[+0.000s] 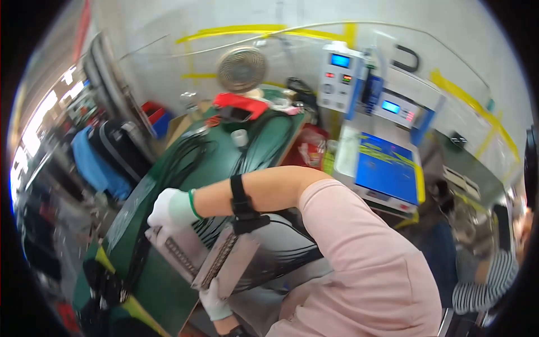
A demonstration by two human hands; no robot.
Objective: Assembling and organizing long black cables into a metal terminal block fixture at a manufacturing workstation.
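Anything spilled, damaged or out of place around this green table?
Untidy rather than clearly wrong. Black cables lie in loose loops on the green table, and the yellow tape on the blue plate looks patchy and uneven. The grey blocks form a V without obvious damage. No spill shows, though blur hides fine detail.

White-gloved right grip (171, 209) motion-blurred, its fingers too smeared to tell apart, left forearm (226, 324) beyond the white-gloved left grip (215, 303) cut off by the lower edge, pale grey two-part block (241, 264) blurred, thin black cables (243, 160) partly hidden behind the bare right forearm (216, 202).
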